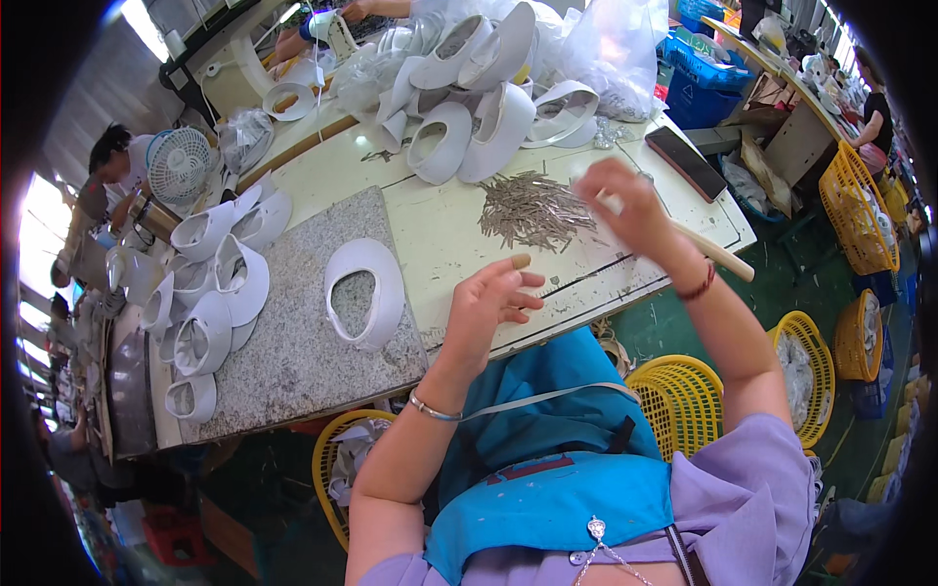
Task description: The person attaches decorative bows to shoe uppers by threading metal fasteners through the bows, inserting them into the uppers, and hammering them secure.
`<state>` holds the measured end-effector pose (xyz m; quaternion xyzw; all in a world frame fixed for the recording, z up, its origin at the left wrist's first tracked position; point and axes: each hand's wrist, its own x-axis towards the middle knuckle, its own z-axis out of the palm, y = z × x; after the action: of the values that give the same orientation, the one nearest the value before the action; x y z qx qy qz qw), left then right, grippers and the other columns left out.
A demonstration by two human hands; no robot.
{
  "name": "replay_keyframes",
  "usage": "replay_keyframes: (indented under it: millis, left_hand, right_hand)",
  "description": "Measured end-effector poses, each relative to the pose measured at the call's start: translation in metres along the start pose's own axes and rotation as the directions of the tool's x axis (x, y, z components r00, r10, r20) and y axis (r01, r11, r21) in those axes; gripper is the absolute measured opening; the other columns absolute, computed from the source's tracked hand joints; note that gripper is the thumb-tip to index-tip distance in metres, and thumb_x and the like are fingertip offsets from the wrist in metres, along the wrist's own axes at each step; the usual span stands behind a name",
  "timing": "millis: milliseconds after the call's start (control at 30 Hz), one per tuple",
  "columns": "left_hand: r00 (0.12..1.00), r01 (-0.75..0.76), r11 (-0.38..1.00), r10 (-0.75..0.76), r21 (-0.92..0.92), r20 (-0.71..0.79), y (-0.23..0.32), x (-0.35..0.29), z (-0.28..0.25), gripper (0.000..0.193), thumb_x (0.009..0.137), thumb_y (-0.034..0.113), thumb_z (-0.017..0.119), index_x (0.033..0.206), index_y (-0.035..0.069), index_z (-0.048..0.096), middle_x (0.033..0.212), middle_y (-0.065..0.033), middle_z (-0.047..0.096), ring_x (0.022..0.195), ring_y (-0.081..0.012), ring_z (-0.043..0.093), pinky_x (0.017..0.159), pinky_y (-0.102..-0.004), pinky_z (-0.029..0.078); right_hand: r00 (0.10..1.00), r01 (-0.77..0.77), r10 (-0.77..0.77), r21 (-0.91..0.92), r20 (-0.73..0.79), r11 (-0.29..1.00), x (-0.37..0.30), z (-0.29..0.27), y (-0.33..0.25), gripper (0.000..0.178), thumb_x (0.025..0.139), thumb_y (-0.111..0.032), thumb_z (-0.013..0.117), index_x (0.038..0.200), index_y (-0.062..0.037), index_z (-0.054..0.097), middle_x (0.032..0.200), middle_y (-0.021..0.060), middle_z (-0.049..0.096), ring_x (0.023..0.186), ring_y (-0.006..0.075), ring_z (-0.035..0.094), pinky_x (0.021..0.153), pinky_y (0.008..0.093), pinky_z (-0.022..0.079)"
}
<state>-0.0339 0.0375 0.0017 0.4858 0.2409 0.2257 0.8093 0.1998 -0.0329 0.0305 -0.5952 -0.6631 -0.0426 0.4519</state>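
My left hand (486, 311) hovers at the table's front edge, fingers apart, with a tan cover on one fingertip and nothing visible in it. My right hand (630, 205) is over the table, at the right side of a pile of thin silvery metal strips (528, 212). Its fingers are bent and blurred, so what they may hold cannot be made out. Behind that wrist runs a light wooden handle (723, 256), its end sticking out past the table edge. A white sun visor (390, 298) lies alone on a grey speckled stone slab (293, 342), left of my left hand.
More white visors (239, 278) are stacked at the slab's left edge; a larger heap (498, 132) sits at the back among clear plastic bags (616, 59). A dark phone (686, 163) lies at right. Yellow baskets (674, 363) stand below. Another person's hand (358, 10) works at the far side.
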Motion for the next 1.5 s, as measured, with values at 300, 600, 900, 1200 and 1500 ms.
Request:
replay_keyframes:
  millis: [300,600,900,1200,1500]
  left_hand:
    - [0.999,0.010,0.994,-0.014,-0.111,-0.033,-0.004,0.001,-0.005,0.030,0.092,0.012,0.046,0.118,-0.004,0.051,0.097,-0.0149,0.065,0.078,-0.0212,0.067,0.057,-0.0253,0.053]
    - [0.998,-0.011,0.985,0.001,-0.175,-0.058,-0.001,-0.011,-0.011,0.029,0.091,0.010,0.046,0.116,-0.004,0.052,0.096,-0.0151,0.065,0.074,-0.0199,0.066,0.056,-0.0256,0.053]
    - [0.997,-0.007,0.982,-0.007,-0.191,-0.070,-0.004,-0.012,-0.013,0.029,0.091,0.011,0.046,0.115,-0.004,0.053,0.094,-0.0144,0.065,0.073,-0.0196,0.066,0.056,-0.0257,0.054]
    - [0.998,-0.028,0.982,0.015,-0.189,-0.068,-0.006,-0.012,-0.014,0.029,0.091,0.009,0.046,0.116,-0.003,0.053,0.095,-0.0144,0.065,0.073,-0.0200,0.066,0.056,-0.0259,0.053]
    - [0.996,-0.053,0.981,0.037,-0.187,-0.087,-0.010,-0.012,-0.014,0.028,0.091,0.010,0.046,0.115,-0.003,0.054,0.094,-0.0140,0.065,0.074,-0.0202,0.066,0.056,-0.0262,0.054]
  right_hand:
    - [0.993,0.091,-0.082,-0.107,0.085,0.990,-0.013,0.021,-0.028,0.015,0.074,-0.009,0.070,0.087,-0.0058,0.065,0.090,0.0105,0.061,0.082,0.0284,0.060,0.070,0.0360,0.049]
    - [0.955,-0.118,0.234,-0.486,0.184,0.866,-0.011,0.041,0.007,0.017,0.084,-0.022,0.058,0.081,-0.0064,0.065,0.084,0.0095,0.059,0.084,0.0288,0.057,0.080,0.0397,0.042]
    - [0.947,-0.146,0.245,-0.397,0.210,0.906,-0.009,0.046,0.007,0.014,0.085,-0.019,0.056,0.086,-0.0072,0.064,0.086,0.0102,0.059,0.084,0.0292,0.058,0.077,0.0394,0.044]
    - [0.958,-0.238,0.261,-0.181,0.117,0.954,-0.009,0.046,0.004,0.015,0.086,-0.018,0.056,0.089,-0.0058,0.064,0.085,0.0117,0.060,0.085,0.0309,0.058,0.074,0.0389,0.046]
    - [0.949,-0.297,0.302,-0.073,0.088,0.952,-0.010,0.043,-0.004,0.013,0.083,-0.013,0.060,0.089,-0.0029,0.064,0.081,0.0113,0.063,0.073,0.0266,0.060,0.066,0.0351,0.047]
